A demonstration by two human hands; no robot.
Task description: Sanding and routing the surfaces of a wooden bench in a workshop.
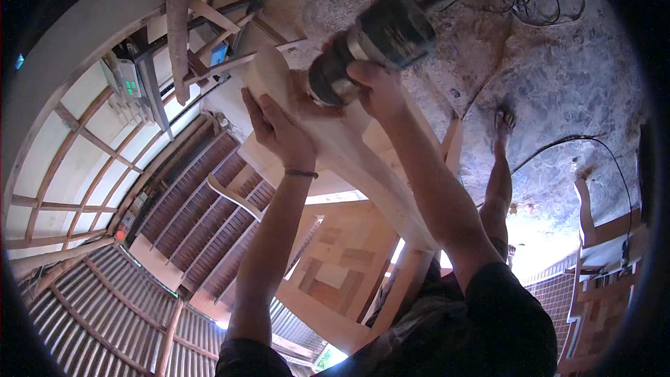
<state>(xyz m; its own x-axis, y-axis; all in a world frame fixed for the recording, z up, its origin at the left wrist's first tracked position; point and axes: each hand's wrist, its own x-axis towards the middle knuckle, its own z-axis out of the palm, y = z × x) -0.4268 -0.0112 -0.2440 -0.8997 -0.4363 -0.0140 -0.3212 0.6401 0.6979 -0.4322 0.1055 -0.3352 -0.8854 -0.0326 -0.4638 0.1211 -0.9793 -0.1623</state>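
Observation:
My right hand (pixel 378 89) grips a corded power tool (pixel 392 31) with a dark cylindrical body, probably a sander or grinder. Its rounded working end meets a long, shaped piece of pale wood (pixel 361 162), close to a brownish patch. My left hand (pixel 285 136) holds the side of this wood near its upper end, fingers pointing up along it and the thumb hidden. The piece runs diagonally from the upper left towards my body. Blur on the tool hides its details.
Below the wood stands a wooden panel of patched blocks (pixel 335 256). A slatted wooden structure (pixel 204 209) is at left, near corrugated sheeting (pixel 110 314). Cables (pixel 528 0) lie on the stained floor (pixel 576 89). My bare foot (pixel 503 120) is at right. A wooden post (pixel 178 26) juts in at upper left.

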